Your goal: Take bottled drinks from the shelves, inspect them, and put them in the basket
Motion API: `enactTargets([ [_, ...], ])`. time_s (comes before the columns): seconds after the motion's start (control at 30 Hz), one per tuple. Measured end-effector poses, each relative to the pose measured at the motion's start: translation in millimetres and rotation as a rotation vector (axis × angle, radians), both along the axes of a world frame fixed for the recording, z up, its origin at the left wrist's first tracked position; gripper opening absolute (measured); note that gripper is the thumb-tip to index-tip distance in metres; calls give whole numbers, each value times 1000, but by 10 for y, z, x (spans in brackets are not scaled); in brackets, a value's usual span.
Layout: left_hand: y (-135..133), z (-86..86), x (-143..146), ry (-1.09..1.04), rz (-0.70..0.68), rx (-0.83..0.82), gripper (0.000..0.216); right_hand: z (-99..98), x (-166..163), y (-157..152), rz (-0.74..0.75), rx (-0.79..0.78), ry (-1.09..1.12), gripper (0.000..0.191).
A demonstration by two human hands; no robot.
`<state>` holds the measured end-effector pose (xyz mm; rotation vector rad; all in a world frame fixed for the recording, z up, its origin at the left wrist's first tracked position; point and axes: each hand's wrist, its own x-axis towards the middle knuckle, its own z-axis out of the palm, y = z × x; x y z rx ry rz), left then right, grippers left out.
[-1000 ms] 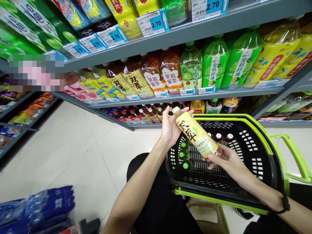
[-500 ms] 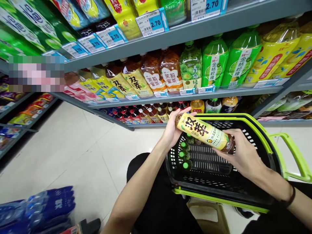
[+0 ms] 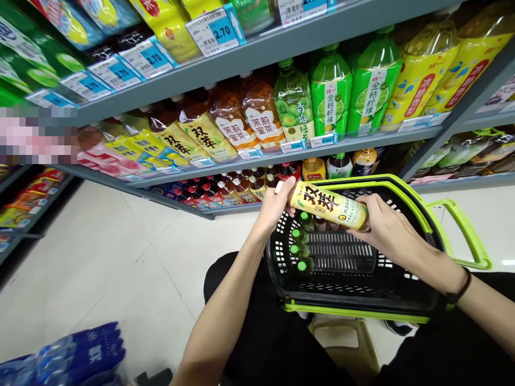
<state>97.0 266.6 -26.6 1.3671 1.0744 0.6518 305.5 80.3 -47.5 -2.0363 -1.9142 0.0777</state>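
Note:
Between my two hands lies a yellow-labelled drink bottle (image 3: pixel 324 205), nearly level, its white cap to the left and its base to the right. My left hand (image 3: pixel 277 201) grips the neck end just below the cap. Wrapped round the base end is my right hand (image 3: pixel 384 222), with a dark band on the wrist. Under the bottle stands a black shopping basket (image 3: pixel 346 297) with a lime-green rim. Several small green-capped bottles (image 3: pixel 300 250) stand along its left side, and brown ones (image 3: pixel 322 223) are partly hidden behind the held bottle.
A grey shelf (image 3: pixel 257 166) with rows of drink bottles runs across beyond the basket. Green lime bottles (image 3: pixel 332 96) and yellow-labelled bottles (image 3: pixel 201 131) fill its middle level. Blue-wrapped water packs (image 3: pixel 80 354) lie on the floor at lower left. A beige stool (image 3: pixel 346 343) shows below the basket.
My left hand has shifted its hold so the white cap now shows, with the thumb on top. The bottle has become more level. The view has swung slightly right.

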Motion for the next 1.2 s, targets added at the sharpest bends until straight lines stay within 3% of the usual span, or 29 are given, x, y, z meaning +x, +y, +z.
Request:
enactTargets([
  [0.1,-38,-13,59,68,-23,2,57,17,-14,17,-15,-168,-29,71],
  [0.2,-76,-62,91,255,-156,74,59,13,18,19,-17,-439,18,85],
  [0.3,-104,-203,136,562,-319,137,56,-3,86,-7,-14,-767,31,79],
  [0.37,-124,-359,188,707,-400,149,53,2,121,-29,-22,-891,-7,70],
  [0.63,-209,-1154,437,1001,-566,97,36,219,18,-43,59,-882,34,54],
  [0.83,-248,-1600,519,1158,-621,67,35,329,10,-67,45,-871,56,46],
  [1.0,-257,-1831,518,1200,-619,59,33,322,72,-101,35,-861,65,42],
  [1.2,-267,-1906,494,1201,-623,43,35,279,84,-106,50,-883,65,43],
])
